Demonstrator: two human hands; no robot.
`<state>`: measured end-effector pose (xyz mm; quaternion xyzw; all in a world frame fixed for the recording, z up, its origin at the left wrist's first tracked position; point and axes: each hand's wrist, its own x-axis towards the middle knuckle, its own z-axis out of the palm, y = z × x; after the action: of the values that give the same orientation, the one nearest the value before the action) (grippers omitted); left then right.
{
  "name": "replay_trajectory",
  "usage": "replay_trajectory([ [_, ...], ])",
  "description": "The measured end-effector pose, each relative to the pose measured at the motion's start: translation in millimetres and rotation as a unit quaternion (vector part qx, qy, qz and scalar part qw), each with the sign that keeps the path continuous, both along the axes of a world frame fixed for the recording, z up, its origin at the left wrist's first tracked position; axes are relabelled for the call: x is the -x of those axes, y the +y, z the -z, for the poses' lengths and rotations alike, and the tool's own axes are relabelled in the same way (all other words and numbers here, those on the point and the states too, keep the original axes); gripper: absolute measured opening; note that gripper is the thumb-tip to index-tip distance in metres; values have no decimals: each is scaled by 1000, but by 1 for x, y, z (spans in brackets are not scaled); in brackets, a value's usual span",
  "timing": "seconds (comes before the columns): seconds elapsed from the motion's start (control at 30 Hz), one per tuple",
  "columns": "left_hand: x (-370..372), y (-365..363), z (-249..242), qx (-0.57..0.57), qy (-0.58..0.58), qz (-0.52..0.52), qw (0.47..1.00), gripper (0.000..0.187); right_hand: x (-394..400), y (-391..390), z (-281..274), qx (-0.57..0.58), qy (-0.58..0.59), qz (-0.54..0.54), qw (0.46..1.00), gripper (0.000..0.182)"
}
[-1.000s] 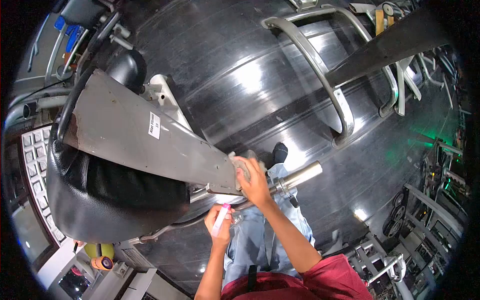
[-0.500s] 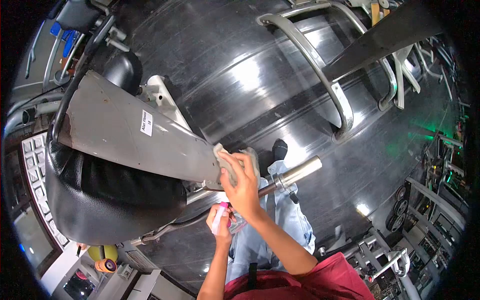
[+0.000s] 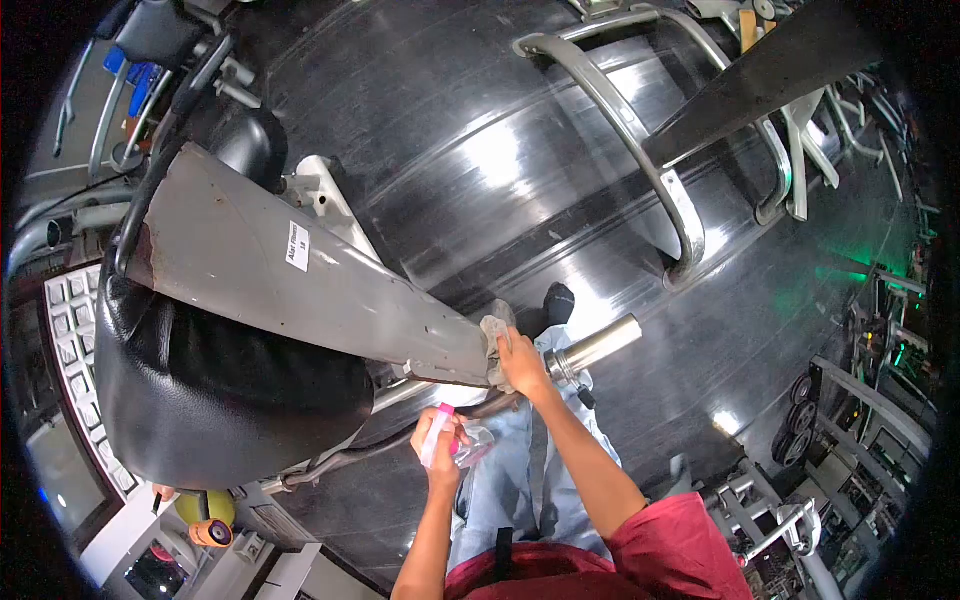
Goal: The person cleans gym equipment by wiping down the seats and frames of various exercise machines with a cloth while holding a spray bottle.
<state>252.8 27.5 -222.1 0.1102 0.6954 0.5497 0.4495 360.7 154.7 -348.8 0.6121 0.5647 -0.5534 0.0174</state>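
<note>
From where I stand, the person's right hand [image 3: 520,368], a little below the centre of the frame, has a crumpled cloth [image 3: 492,338] bunched under bent fingers. The grip is closed on it, though the fingertips are partly lost in the folds, so how tightly they pinch I can't tell. The cloth presses against the lower right end of a long grey beam [image 3: 330,280] and hides that edge.

Just below and to the left, the left hand [image 3: 438,445] is wrapped round the pink-and-white head of a spray bottle [image 3: 480,445]. Its fingers are curled shut and cover most of the trigger; the clear body pokes out to the right, over the jeans [image 3: 500,490], and its see-through plastic makes any contents hard to judge.

The beam runs up to the upper left, carrying a white label [image 3: 298,246] that reads roughly "Alat Fitness 18", the print small and slanted. A bulky black pad [image 3: 230,400] sits along its lower side and blocks my view of whatever is behind. A shiny metal sleeve [image 3: 605,343] sticks out right of the right hand, its inner end partly hidden. One dark-covered foot [image 3: 559,303] shows above it, while the red shirt [image 3: 665,550] is cut off by the bottom edge
</note>
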Motion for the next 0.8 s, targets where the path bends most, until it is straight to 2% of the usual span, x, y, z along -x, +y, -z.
replay_trajectory([
  [0.13,-3,1,-1,4,-9,7,1000,22,21,25,-20,24,9,4,1000,50],
  [0.2,-4,0,-1,2,-10,5,1000,21,33,38,-53,-55,91,12,994,50],
  [0.23,-3,0,-1,8,-13,8,1000,21,36,43,-68,-52,90,12,994,50],
  [0.3,-4,-1,-1,16,-16,11,1000,21,41,54,-98,-93,179,14,979,50],
  [0.33,-3,-1,0,16,-12,9,1000,21,41,58,-109,-78,178,19,981,42],
  [0.47,-3,-1,-2,8,-10,1,1000,21,27,50,-57,-93,217,17,972,40],
  [0.57,-2,0,-5,9,-6,1,1000,21,13,37,16,-66,154,-8,986,45],
  [0.63,-1,-1,-4,4,-6,2,1000,21,9,41,41,35,58,-45,997,49],
  [0.67,0,-1,-3,-2,-6,3,1000,21,11,54,35,79,97,-81,989,55],
  [0.8,-1,-5,0,-5,-3,5,1000,20,38,72,-9,59,115,-63,990,50],
])
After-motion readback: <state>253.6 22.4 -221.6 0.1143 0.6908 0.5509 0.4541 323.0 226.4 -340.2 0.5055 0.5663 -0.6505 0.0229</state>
